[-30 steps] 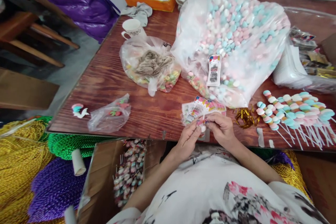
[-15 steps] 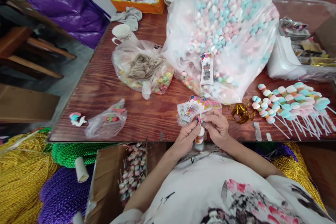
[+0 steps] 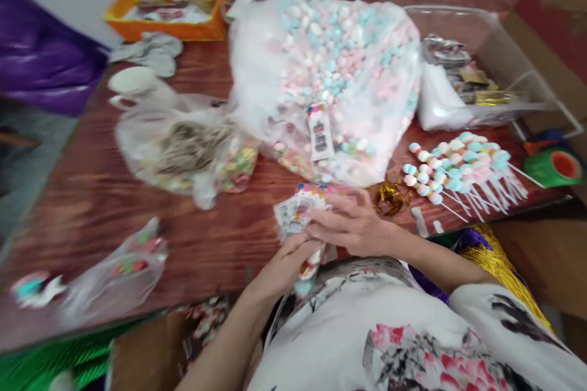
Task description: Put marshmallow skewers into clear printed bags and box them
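Though blurred — skewer (image 3: 309, 269) lengthwise toward torso (image 3: 353, 324)

At the tabletop's (image 3: 215, 226) near edge, the left hand (image 3: 293, 258) is curled, fingertips meeting the right hand (image 3: 351, 225), whose back faces up, fingers pointing leftward. Left forearm (image 3: 229, 333) and right forearm (image 3: 426, 256) converge over that edge.
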`<state>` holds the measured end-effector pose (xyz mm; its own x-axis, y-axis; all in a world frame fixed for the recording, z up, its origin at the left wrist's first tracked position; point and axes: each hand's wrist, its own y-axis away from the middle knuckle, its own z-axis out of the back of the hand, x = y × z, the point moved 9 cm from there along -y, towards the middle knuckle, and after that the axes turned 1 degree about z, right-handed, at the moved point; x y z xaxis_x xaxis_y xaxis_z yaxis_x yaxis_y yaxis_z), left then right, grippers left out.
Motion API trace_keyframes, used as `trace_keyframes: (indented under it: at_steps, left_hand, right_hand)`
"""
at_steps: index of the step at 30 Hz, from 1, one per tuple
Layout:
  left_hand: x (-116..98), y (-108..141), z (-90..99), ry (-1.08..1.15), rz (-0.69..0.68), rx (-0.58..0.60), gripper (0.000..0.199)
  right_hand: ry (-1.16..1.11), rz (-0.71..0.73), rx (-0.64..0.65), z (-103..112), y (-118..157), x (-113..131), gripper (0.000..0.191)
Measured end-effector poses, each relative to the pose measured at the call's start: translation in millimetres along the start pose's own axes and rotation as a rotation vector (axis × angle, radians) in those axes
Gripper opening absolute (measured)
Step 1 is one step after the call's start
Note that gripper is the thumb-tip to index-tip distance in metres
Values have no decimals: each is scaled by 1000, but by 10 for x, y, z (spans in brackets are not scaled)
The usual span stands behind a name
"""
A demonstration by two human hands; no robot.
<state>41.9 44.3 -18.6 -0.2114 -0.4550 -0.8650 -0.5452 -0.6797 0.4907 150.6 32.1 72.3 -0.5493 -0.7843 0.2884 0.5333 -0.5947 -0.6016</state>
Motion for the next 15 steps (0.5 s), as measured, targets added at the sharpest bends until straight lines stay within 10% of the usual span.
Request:
trace_keyframes:
  at_steps: [4,8,15]
  left_hand:
    - [71,-40,-193,25,121,286,44]
    - [-58,-67,-267,-295,-17,362,37]
    - [-536,62,-271,-1281,-681,-173,22]
  right_hand:
    - [78,109,149,-87,90,27,19]
    - [71,-89,311,-239,167,-86,12]
    - [-109,-520,473,-346,336,-325,15]
